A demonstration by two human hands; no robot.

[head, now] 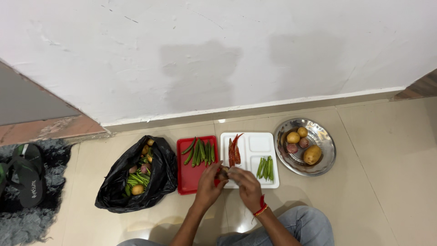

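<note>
small brownish vegetable (223,172) | pinched between both hands | above red/white trays' seam

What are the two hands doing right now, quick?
Left hand: fingers curled on a small brownish thing over the trays; what it is cannot be told.
Right hand: fingers pinching the same small thing.

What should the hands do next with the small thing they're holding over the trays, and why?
Probably set it down in an empty compartment of the white tray. Both the left hand and right hand pinch a small item, too small to identify, at the trays' edge, while okra, red chillies and beans lie sorted.
</note>
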